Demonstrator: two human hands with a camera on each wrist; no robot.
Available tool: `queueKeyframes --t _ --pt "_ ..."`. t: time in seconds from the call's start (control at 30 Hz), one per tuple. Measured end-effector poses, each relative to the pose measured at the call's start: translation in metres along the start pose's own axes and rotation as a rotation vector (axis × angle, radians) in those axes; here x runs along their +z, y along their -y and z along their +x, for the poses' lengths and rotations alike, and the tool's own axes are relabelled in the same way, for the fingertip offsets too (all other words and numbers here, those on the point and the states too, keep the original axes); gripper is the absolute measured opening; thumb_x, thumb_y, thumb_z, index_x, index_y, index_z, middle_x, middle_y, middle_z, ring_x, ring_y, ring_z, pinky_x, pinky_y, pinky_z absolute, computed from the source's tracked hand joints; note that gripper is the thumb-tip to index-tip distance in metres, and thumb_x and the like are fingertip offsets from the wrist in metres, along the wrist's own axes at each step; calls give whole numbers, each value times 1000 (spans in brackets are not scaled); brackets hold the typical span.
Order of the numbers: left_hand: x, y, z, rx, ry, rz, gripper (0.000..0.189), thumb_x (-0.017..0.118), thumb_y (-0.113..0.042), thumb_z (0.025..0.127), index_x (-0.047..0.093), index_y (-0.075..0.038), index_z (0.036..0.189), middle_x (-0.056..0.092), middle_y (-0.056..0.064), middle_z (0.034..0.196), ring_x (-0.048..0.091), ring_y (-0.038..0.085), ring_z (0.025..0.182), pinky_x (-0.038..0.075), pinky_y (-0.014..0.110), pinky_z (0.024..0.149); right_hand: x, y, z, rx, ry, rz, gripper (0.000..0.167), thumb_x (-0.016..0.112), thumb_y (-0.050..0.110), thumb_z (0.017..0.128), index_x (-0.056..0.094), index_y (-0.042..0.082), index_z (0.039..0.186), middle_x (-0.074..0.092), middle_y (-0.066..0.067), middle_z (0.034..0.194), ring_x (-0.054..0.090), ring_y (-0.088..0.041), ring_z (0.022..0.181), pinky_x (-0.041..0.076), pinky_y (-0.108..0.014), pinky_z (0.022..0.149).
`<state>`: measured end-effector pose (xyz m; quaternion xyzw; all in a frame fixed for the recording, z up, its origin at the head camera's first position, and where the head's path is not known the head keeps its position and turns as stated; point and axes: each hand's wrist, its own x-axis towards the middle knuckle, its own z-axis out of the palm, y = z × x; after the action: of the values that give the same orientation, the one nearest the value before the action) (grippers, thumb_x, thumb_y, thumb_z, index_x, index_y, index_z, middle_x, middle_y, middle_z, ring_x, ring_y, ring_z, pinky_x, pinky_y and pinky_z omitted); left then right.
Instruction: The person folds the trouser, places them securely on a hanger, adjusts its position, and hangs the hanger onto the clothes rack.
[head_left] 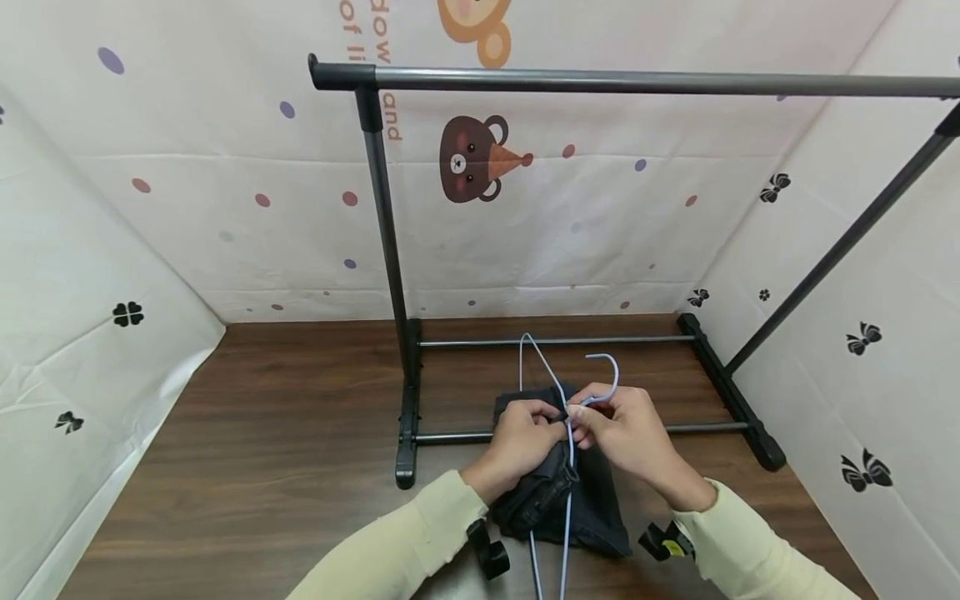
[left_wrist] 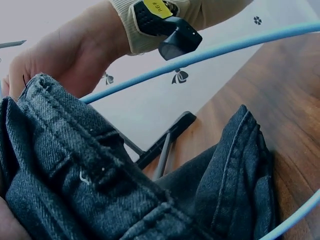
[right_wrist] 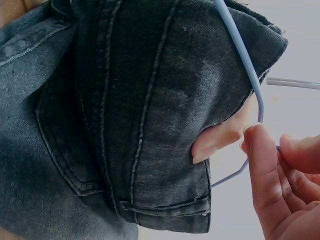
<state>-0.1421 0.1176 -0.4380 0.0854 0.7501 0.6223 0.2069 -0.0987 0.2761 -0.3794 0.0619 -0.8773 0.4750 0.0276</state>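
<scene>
A pair of dark denim jeans hangs bunched between my hands, waistband and stitching close up in the left wrist view. My left hand grips the waistband at its upper edge. With thumb and fingers my right hand pinches a pale blue wire hanger near the base of its hook. The hanger stands on edge, its wires running past the jeans toward me. Across the denim in the right wrist view passes a bent part of the wire, with a left fingertip at the cloth's edge.
Beyond my hands stands a black metal clothes rack, its top bar high across the view and its lower rails near the brown wood-grain floor. White printed sheets enclose the back and sides. Both wrists carry small black cameras.
</scene>
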Motion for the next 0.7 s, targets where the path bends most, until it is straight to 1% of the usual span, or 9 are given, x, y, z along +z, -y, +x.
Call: queueKeyframes --t 0.1,0.23,0.4,0.5,0.7 --pt "1 0 0 3 2 -3 20 70 -16 96 74 -3 111 57 -4 68 53 8 62 41 21 56 0 2 -1 -6 -1 -5 10 66 1 100 75 -4 97 72 -6 73 68 -7 62 60 -27 58" --pt "3 1 0 1 4 -2 18 70 -15 96 74 -3 110 57 -3 69 52 9 62 40 21 56 0 4 -2 -7 3 -8 11 66 1 100 75 -4 96 71 -6 73 67 -7 62 60 -28 58" --pt "6 3 2 7 -5 30 15 71 -16 95 74 -6 107 58 -3 70 52 9 63 40 22 57 0 6 -4 -12 3 -13 11 66 1 100 75 -3 95 71 -5 72 67 -7 61 60 -28 57" --pt "7 5 4 8 -13 62 13 69 -15 95 74 -8 104 60 -3 72 54 9 66 42 23 61 1 8 -4 -13 4 -18 11 67 3 100 75 -3 95 71 -5 71 67 -7 61 60 -28 57" --pt "10 7 7 10 -24 147 10 66 -14 94 74 -12 99 66 -2 82 58 11 78 44 26 72 2 12 -3 11 10 -6 12 68 5 100 75 -4 95 71 -5 70 68 -8 60 60 -28 57"
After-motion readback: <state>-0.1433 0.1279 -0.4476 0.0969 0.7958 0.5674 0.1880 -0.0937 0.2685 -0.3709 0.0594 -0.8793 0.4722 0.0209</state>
